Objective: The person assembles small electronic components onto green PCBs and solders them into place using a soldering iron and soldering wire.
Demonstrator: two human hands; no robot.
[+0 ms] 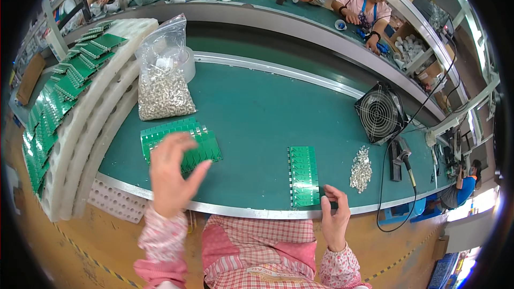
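My left hand (174, 174) is over a group of green circuit boards (209, 145) at the left of the bench, its thumb spread from its fingers and nothing held. It hides part of these boards; whether it touches them I cannot tell. A single strip of green circuit board (304, 176) lies near the front edge, with small metal contacts along its left side. Beside that strip's lower right corner is my right hand (335, 217), fingers bent and thumb apart. Something small and dark shows at its fingertips, too unclear to name.
A clear plastic bag (165, 88) of small pale metal parts stands behind the left boards. White foam trays (93, 123) bearing circuit boards rise at far left. Right of the strip are loose small parts (361, 170), a black fan (380, 111) and a corded tool (408, 166). Other people work across the bench.
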